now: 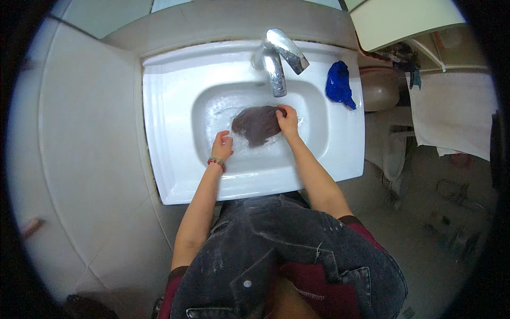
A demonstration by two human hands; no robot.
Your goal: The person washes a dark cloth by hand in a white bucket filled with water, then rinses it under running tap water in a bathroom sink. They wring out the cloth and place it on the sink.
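A wet, dark brownish cloth (257, 124) lies spread in the water of a white ceramic sink basin (318, 147). My right hand (287, 119) pinches its upper right edge between thumb and fingers. Just left of the cloth is my left hand (222, 146), its fingers loosely curled and apart, holding nothing; a beaded bracelet circles that wrist. The chrome faucet (279, 75) stands at the back of the sink, its spout above the basin near my right hand.
A crumpled wet blue cloth (339, 85) rests on the sink's right ledge. Tiled wall (87, 119) borders the left side. To the right are a toilet (378, 89) and a hanging white cloth (450, 111).
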